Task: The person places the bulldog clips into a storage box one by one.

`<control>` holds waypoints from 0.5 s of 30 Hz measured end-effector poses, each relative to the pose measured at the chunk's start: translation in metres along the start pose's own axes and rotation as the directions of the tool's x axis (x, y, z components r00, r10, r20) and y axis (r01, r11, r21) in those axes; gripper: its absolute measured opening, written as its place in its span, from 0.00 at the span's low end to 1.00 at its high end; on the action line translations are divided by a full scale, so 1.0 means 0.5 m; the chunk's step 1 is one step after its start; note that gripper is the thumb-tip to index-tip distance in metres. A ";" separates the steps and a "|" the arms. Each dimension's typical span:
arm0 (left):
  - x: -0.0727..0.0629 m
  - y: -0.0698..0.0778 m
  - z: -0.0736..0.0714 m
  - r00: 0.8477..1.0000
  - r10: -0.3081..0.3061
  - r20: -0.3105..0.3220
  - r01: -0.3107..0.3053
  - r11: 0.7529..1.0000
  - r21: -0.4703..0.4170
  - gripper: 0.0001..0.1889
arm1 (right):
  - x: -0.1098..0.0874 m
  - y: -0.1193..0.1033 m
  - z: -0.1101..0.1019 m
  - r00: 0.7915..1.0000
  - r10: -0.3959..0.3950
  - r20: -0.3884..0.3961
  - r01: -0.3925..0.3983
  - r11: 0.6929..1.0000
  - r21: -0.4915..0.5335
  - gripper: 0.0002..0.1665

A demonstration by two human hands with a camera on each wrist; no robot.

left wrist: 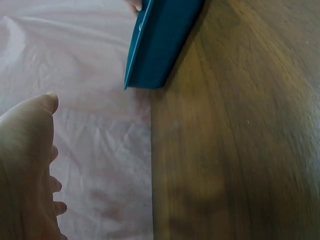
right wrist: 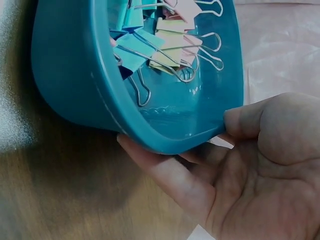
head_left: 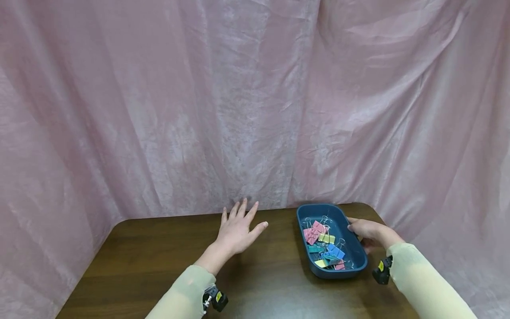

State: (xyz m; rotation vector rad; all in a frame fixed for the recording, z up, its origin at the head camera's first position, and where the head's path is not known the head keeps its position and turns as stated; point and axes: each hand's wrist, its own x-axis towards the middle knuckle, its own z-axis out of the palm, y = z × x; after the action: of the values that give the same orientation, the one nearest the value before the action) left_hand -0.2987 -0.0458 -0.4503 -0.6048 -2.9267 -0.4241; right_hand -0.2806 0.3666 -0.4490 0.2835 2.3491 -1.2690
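Observation:
A dark blue plastic tray [head_left: 344, 221] with rounded corners stands at the right of the table. Inside lie several binder clips [head_left: 318, 232] in pink, yellow, blue and teal, with silver wire handles. My right hand [head_left: 370, 232] grips the tray's right side; in the right wrist view the thumb [right wrist: 242, 121] lies at the rim and the other fingers [right wrist: 167, 175] are under its outer edge. My left hand [head_left: 237, 232] is spread over the table's back middle, left of the tray, fingers straight and holding nothing. In the left wrist view its thumb [left wrist: 42, 105] points away from the fingers.
The brown wooden table [head_left: 159, 266] has rounded back corners. A pink velvet curtain [head_left: 239, 110] hangs right behind its back edge and round both sides. Each wrist carries a small black camera, as on the left wrist camera [head_left: 219, 300].

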 end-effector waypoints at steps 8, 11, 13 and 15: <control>-0.025 -0.039 -0.004 0.999 -0.049 0.002 0.049 0.999 0.018 0.45 | -0.009 0.016 -0.006 0.997 -0.068 -0.029 0.064 0.991 -0.114 0.40; -0.037 -0.052 -0.005 0.998 -0.066 0.013 0.066 0.998 0.023 0.45 | -0.017 0.028 -0.007 0.987 -0.150 -0.056 0.138 0.974 -0.178 0.43; -0.047 -0.059 -0.006 0.997 -0.070 0.021 0.070 0.997 0.016 0.45 | -0.024 0.038 -0.009 0.969 -0.233 -0.083 0.204 0.943 -0.263 0.42; -0.057 -0.064 -0.008 0.997 -0.070 0.028 0.070 0.998 0.008 0.44 | -0.033 0.048 -0.009 0.944 -0.309 -0.118 0.252 0.902 -0.350 0.42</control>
State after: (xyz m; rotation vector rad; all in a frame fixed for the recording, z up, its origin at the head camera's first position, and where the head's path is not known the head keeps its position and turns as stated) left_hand -0.2854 -0.0861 -0.4592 -0.5128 -2.9824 -0.4164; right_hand -0.2582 0.3841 -0.4569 -0.0641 2.7802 -0.9717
